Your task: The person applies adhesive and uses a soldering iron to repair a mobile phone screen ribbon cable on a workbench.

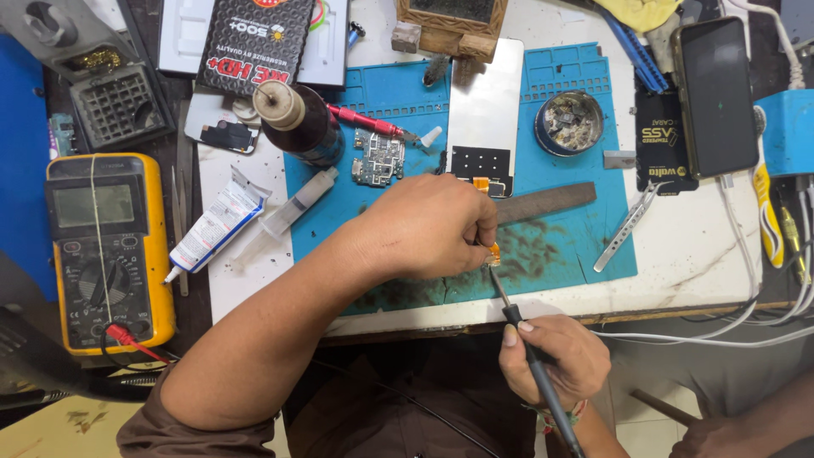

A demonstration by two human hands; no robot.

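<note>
Two bare hands work at the near edge of the worktop [678,263]. Nearest, the right hand [555,356] has its grip closed round a slim black-handled soldering iron [530,356], whose tip touches a small orange flex connector [493,253]. Just beyond, the left hand [428,225] pinches that connector between its fingertips [485,242], over the stained blue silicone repair mat [577,229]. Farther off lies a white phone display panel [485,106], face down, with a small green circuit board [377,157] beside it and a yellow multimeter [106,246] far left
</note>
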